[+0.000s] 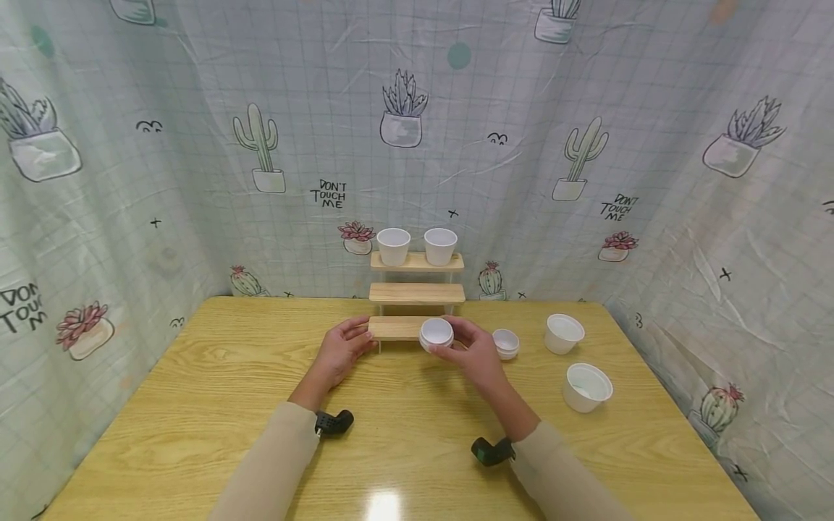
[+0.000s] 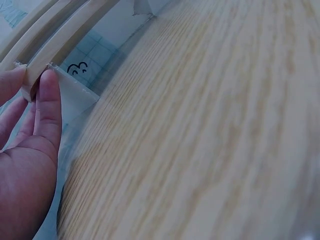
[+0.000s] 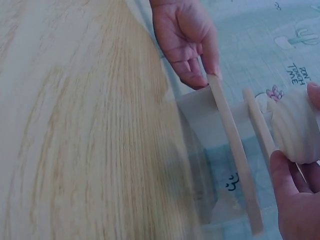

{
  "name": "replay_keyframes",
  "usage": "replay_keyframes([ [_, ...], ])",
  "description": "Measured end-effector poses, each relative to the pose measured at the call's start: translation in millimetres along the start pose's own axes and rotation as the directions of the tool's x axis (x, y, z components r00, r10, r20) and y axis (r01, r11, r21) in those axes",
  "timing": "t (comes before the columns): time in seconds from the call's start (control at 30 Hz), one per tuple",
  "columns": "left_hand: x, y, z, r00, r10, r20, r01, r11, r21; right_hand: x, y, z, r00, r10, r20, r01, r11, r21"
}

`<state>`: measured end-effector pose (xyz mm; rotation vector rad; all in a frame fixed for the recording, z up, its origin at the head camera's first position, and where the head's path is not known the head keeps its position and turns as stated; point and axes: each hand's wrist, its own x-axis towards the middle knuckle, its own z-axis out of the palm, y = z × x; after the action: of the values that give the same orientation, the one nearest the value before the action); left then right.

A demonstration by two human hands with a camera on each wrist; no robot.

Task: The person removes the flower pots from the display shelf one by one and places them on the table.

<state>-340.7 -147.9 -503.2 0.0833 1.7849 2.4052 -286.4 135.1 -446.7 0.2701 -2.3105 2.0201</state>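
I saw my R hand (image 1: pixel 477 354) gripping the white cup (image 1: pixel 436 333) at the btm shelf's (image 1: pixel 394 328) R end, contact unclear; L hand (image 1: pixel 342 350) pinched its L end, long axis running btwn hands.

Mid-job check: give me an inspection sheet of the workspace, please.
Surface: wood-grain table, reflecting light near the front.
Job's things: three-tier stand, two white cups on its top shelf; ribbed bowl in hand; small bowl and two white tubs on the table, at right.
Clutter: nothing seen.
Hands: left hand grips the lowest shelf at its left end; right hand holds the ribbed bowl by its right end, contact unclear.
Cables: nothing seen.
Surroundings: cactus-print curtain behind and at both sides.
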Motion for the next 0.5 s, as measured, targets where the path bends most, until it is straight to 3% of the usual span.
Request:
replay_keyframes([
  [0.5, 1.4, -2.3, 0.0, 1.0, 0.016, -0.004, -0.016, 1.0, -0.004, 9.9, -4.7, 10.2, 1.0, -0.01, 0.006, 0.01, 1.0, -0.007],
])
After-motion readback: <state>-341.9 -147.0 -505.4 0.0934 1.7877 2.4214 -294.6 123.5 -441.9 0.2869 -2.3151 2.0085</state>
